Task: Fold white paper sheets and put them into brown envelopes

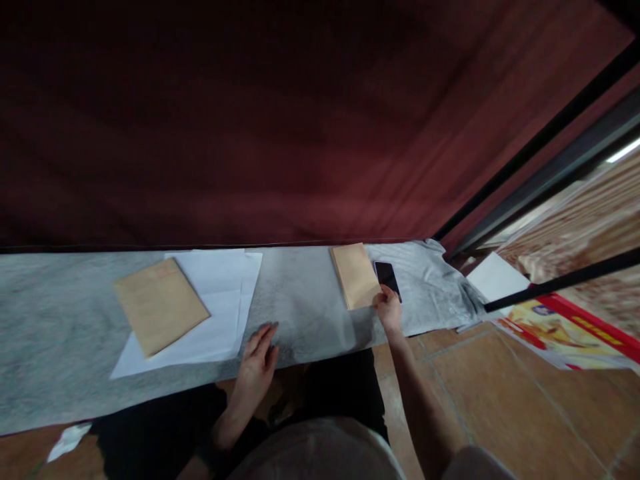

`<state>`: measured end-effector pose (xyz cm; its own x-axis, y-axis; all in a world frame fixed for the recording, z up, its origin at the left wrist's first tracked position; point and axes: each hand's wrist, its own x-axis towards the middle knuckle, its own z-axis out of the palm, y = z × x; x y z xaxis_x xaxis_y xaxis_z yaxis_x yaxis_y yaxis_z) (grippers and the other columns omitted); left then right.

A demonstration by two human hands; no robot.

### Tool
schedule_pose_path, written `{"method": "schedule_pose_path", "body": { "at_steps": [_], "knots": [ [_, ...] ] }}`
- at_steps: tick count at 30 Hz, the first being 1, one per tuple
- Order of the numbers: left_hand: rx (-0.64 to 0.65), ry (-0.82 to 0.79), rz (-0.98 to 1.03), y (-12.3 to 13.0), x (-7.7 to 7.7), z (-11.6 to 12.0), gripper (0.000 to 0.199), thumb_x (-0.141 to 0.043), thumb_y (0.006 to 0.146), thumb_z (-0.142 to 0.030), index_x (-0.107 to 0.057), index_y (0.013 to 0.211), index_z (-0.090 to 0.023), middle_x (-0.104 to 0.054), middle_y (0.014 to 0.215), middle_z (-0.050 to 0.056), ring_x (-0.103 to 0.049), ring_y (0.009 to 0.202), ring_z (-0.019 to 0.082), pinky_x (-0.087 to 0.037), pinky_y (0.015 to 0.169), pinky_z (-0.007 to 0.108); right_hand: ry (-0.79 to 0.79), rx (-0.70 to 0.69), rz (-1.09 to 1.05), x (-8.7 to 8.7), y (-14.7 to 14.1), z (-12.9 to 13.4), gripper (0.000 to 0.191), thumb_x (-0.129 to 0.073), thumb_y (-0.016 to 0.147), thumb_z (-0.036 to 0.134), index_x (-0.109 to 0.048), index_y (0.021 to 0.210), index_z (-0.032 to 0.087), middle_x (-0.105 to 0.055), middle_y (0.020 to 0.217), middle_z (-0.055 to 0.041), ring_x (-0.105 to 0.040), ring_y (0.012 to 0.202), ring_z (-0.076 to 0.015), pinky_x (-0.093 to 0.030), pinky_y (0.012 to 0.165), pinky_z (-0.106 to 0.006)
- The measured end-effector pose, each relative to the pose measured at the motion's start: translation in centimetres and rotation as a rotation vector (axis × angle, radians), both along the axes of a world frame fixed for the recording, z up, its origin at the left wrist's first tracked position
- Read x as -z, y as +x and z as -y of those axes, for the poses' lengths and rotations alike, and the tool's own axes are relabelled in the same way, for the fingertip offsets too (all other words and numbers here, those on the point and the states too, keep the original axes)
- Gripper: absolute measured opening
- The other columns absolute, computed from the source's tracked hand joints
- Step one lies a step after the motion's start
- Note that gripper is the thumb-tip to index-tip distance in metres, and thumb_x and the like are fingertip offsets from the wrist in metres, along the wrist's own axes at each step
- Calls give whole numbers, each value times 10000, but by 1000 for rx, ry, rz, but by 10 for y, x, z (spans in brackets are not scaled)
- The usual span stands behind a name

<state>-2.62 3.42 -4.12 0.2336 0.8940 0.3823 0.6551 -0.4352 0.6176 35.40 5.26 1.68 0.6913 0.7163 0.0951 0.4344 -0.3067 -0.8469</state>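
Note:
My right hand (389, 308) pinches the near right corner of a small stack of brown paper envelopes (356, 277) lying on the grey cloth. Just beyond those fingers lies a dark-screened phone (388, 277). My left hand (259, 353) rests open at the cloth's front edge, fingers stretched out, with nothing in it. To its left, another brown envelope (163, 307) lies at an angle across white paper sheets (225, 313).
Grey cloth (300, 293) covers the long narrow surface. A dark red curtain (280, 133) hangs behind it. On the right are black metal bars (565, 283), a red and yellow printed box (565, 330) and a tiled floor (510, 393). A crumpled white tissue (69, 440) lies at lower left.

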Motion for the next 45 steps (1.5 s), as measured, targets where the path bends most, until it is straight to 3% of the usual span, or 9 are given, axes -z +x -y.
{"method": "schedule_pose_path", "body": {
  "at_steps": [4, 7, 11, 15, 20, 27, 31, 36, 45],
  "knots": [
    [0, 86, -81, -9, -19, 4, 408, -436, 1008, -289, -553, 1394, -221, -600, 1374, 126, -596, 1241, 268, -514, 1055, 448, -181, 36, 209, -7, -11, 5, 422, -521, 882, 234, -684, 1257, 131, -632, 1069, -145, -641, 769, -199, -515, 703, -316],
    [-72, 121, -207, -19, -38, 3, 417, -434, 1012, -301, -545, 1405, -214, -587, 1401, 139, -569, 1272, 297, -475, 1085, 480, -381, 62, 470, -14, -17, 11, 425, -499, 946, 249, -628, 1340, 158, -595, 1169, -159, -643, 736, -179, -487, 676, -307],
    [-321, 70, -397, -36, -45, -3, 534, -411, 1011, -397, -482, 1446, -97, -519, 1462, 238, -474, 1361, 410, -447, 1064, 596, -320, -27, 571, -13, -32, 13, 454, -484, 969, 340, -590, 1378, 177, -569, 1236, -169, -655, 758, -189, -489, 642, -308],
    [-395, -6, -441, -54, -31, -2, 613, -383, 1009, -464, -460, 1440, -34, -526, 1436, 271, -472, 1370, 412, -459, 1072, 569, -43, -355, 212, 5, -82, 1, 417, -497, 919, 394, -681, 1222, 173, -636, 1159, -141, -656, 770, -186, -552, 752, -350],
    [-347, -7, -383, -66, -17, 5, 727, -448, 963, -607, -428, 1466, -82, -488, 1488, 238, -437, 1423, 371, -431, 1139, 503, -41, -654, -445, 25, -180, -22, 310, -585, 816, 399, -740, 1020, 225, -728, 978, -70, -683, 854, -227, -585, 785, -391],
    [-259, -69, -364, -81, -20, 5, 586, -421, 1003, -512, -484, 1426, -112, -562, 1435, 215, -521, 1365, 342, -486, 1094, 498, -110, -787, -943, 5, -266, -49, 257, -709, 708, 348, -746, 937, 237, -741, 998, -35, -683, 889, -200, -579, 891, -387],
    [-215, -98, -368, -89, -29, 5, 492, -418, 1016, -484, -566, 1354, -159, -614, 1393, 165, -555, 1340, 310, -496, 1089, 462, -189, -710, -994, -3, -293, -65, 230, -717, 661, 297, -711, 881, 229, -729, 953, -25, -684, 902, -201, -567, 903, -380],
    [-255, -131, -346, -93, -33, 5, 568, -469, 984, -577, -550, 1363, -162, -639, 1366, 160, -621, 1264, 298, -543, 1025, 430, -242, -695, -925, -2, -308, -77, 194, -689, 682, 298, -665, 854, 213, -703, 847, -9, -677, 865, -195, -556, 871, -366],
    [-241, -54, -293, -91, -35, 8, 606, -520, 964, -572, -489, 1432, -190, -613, 1401, 155, -608, 1279, 294, -526, 1051, 423, -357, -796, -714, 0, -335, -85, 90, -640, 758, 313, -616, 742, 227, -620, 650, 44, -603, 616, -147, -544, 624, -278]
  ]
}}
